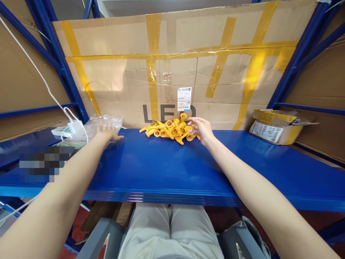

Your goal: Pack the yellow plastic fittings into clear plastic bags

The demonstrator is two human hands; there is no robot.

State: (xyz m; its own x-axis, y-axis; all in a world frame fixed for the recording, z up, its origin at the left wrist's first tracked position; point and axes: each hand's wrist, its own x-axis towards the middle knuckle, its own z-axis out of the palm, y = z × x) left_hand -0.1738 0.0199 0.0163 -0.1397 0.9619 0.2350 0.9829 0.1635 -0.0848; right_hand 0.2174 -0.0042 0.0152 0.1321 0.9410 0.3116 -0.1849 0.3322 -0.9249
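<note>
A pile of small glossy yellow plastic pieces [176,130], with round cup-like ends and curved tapering stems, lies on the blue shelf top [161,162] against the cardboard. At the pile's right side is my right hand [203,130], its fingers bent and apart, the tips touching or just beside the pieces; no piece shows clearly in its grasp. My left hand [107,133] reaches to a crumpled clear plastic bag [94,124] at the left. Its fingers are spread over the bag, thumb stretched out to the right.
A taped cardboard sheet [129,79] stands behind the shelf top. To the right sits an opened small carton [275,126]. A white plug block [75,128] with a white cable [40,73] is at the left, near a blurred dark patch. Blue posts [288,68] frame both sides.
</note>
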